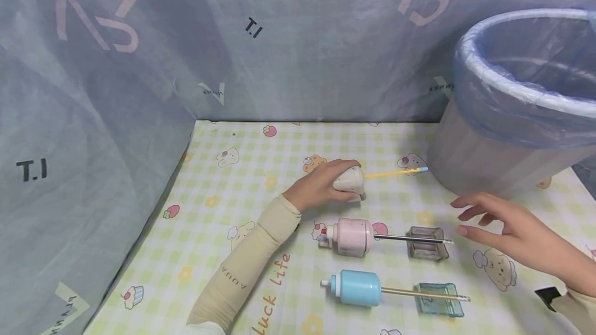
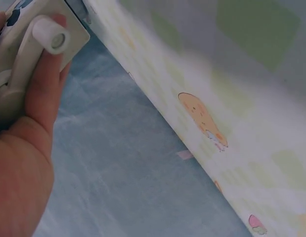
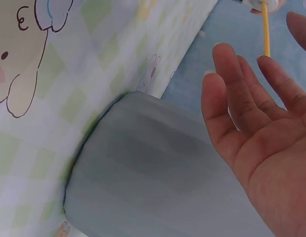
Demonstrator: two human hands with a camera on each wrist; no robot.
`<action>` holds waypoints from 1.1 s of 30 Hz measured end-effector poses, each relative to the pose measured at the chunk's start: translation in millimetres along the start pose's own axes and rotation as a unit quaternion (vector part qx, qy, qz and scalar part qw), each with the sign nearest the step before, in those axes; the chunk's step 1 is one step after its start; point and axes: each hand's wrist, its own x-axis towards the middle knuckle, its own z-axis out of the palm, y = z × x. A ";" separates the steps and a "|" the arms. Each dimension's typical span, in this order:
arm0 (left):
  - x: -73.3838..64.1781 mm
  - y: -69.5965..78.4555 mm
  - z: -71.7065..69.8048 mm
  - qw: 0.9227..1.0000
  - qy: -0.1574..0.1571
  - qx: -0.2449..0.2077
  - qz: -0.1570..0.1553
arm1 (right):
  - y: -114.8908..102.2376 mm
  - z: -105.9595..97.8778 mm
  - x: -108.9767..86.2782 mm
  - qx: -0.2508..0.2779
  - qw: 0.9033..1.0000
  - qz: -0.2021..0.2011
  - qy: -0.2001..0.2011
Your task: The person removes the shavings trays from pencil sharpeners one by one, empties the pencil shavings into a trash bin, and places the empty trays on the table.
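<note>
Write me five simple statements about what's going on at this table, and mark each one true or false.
1. The left hand holds the white sharpener. True.
2. The yellow pencil lies loose on the cloth. False: it sticks out of the white sharpener.
3. The pink sharpener is between the white one and the blue sharpener. True.
4. The right hand grips the blue sharpener. False: it holds nothing.
5. A see-through bag lines the bin. True.
</note>
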 end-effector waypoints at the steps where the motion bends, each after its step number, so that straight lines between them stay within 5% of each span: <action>1: -0.7 -0.5 -0.4 1.000 0.003 -0.003 0.002 | -0.6 -0.1 0.4 0.002 1.000 -0.001 0.001; 10: -4.5 6.4 -6.3 0.999 0.018 -0.040 0.028 | -5.6 0.7 3.3 0.010 1.000 -0.005 0.026; 19: -16.2 18.7 -12.6 0.998 0.031 -0.051 0.012 | -14.8 4.2 11.3 0.029 0.998 -0.024 0.048; 26: -21.0 26.9 -17.9 0.996 0.047 -0.075 0.030 | -24.0 3.7 14.6 0.018 0.998 -0.024 0.054; 33: -23.7 36.6 -19.5 0.993 0.062 -0.083 0.050 | -34.2 6.2 22.5 0.040 0.996 -0.064 0.048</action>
